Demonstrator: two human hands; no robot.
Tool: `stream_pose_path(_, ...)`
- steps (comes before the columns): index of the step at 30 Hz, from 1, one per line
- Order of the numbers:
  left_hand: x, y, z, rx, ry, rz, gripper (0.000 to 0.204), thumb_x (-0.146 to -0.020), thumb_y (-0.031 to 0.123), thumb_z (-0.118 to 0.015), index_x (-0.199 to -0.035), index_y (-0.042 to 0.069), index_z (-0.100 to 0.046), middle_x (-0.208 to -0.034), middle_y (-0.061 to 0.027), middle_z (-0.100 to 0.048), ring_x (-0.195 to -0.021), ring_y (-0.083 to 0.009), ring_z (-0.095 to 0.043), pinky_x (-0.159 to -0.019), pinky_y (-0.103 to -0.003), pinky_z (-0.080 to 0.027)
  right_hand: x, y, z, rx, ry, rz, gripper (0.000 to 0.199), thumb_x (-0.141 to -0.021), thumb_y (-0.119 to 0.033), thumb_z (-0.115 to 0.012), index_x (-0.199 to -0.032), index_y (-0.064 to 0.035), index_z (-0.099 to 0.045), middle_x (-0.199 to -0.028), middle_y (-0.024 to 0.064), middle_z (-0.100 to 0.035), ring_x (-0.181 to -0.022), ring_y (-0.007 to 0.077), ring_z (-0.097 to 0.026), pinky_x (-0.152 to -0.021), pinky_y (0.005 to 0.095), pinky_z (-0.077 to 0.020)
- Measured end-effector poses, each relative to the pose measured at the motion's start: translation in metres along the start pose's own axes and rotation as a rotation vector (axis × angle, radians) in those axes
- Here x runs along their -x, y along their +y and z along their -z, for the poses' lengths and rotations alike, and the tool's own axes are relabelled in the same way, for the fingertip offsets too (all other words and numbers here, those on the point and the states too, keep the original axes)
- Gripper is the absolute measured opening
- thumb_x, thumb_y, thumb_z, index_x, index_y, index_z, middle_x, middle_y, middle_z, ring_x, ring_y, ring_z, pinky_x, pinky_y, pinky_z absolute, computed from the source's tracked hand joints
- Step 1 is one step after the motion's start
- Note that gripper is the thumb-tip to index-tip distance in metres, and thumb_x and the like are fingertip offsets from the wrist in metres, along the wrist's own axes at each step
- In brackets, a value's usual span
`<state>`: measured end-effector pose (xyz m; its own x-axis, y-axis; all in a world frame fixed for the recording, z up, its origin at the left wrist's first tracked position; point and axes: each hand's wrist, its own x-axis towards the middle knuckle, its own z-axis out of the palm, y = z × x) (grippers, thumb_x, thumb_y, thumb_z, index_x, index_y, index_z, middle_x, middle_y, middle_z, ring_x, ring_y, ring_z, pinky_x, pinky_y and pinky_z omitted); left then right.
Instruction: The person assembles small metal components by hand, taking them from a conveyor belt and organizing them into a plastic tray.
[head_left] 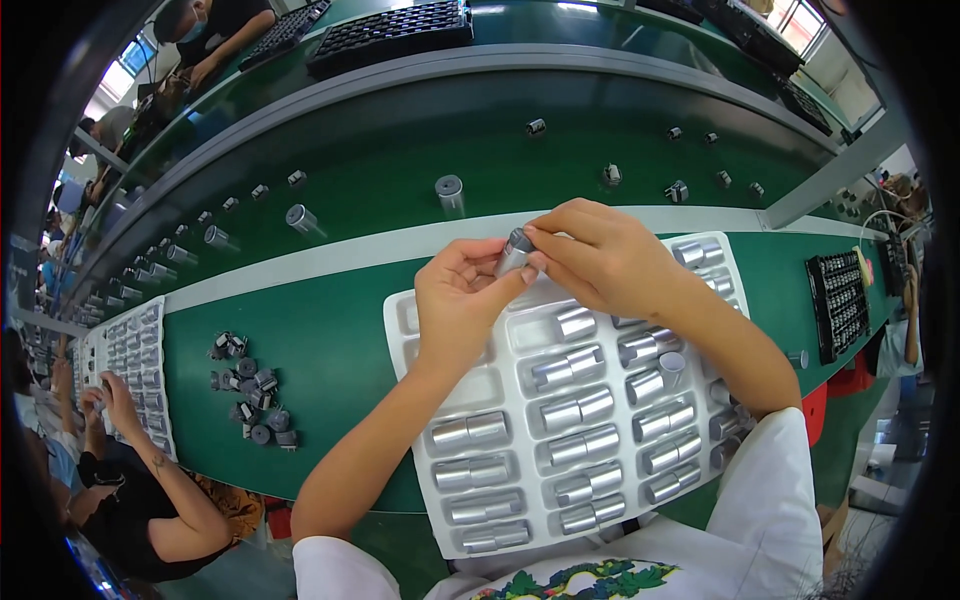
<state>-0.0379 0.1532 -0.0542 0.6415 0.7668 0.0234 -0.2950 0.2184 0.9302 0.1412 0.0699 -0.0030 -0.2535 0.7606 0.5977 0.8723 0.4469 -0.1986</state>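
Note:
Above the far part of a white moulded tray (470, 388), my left hand (452, 305) grips a short silver metal cylinder (511, 260) between thumb and fingers. The cylinder is tilted, with a dark grey piece (519, 239) at its upper end. My right hand (612, 258) pinches that end with thumb and fingertips. Rows of silver cylinders (577, 409) lie in the tray's pockets; several pockets at the far left hold nothing. One cylinder (671, 366) stands up from its row, under my right forearm, which hides part of the tray.
A loose pile of small dark grey parts (258, 392) lies on the green table to the left. Beyond a pale rail, a green belt carries upright cylinders (451, 196) and small parts (612, 176). A black tray (838, 305) is at right. A co-worker (150, 500) sits left.

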Motion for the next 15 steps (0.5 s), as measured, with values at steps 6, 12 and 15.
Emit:
stream_pose_path(6,0.006,-0.009,-0.003,-0.194,-0.031,-0.064,0.033,-0.079,-0.007,-0.078,-0.107,-0.008,-0.062,-0.1,-0.0115,-0.066,-0.087,-0.0111,-0.065,-0.076,-0.023,-0.057,-0.002,0.004,0.014,-0.029,-0.189,0.118,0.032,-0.076,-0.006,-0.078,-0.104,0.0052,-0.068,-0.098,0.0138,-0.065,-0.085,0.0302,-0.065,-0.07,0.0374,-0.0553)
stream_pose_path(12,0.009,-0.006,-0.003,-0.118,0.024,-0.156,0.033,-0.077,-0.015,-0.075,-0.107,-0.009,-0.062,-0.103,-0.0118,-0.065,-0.098,-0.0146,-0.063,-0.084,-0.027,-0.059,-0.004,-0.001,0.008,-0.113,-0.149,0.105,0.031,-0.076,-0.007,-0.077,-0.104,0.0046,-0.068,-0.097,0.0136,-0.064,-0.085,0.0306,-0.064,-0.068,0.0374,-0.0545)
stream_pose_path(15,0.007,-0.005,-0.007,-0.124,0.004,-0.187,0.034,-0.079,-0.014,-0.073,-0.11,-0.007,-0.061,-0.104,-0.0109,-0.065,-0.096,-0.0143,-0.063,-0.086,-0.026,-0.058,0.003,0.002,0.001,-0.102,-0.069,0.072,0.032,-0.078,-0.007,-0.078,-0.107,0.0026,-0.069,-0.096,0.0131,-0.066,-0.082,0.0291,-0.066,-0.069,0.0342,-0.0552)
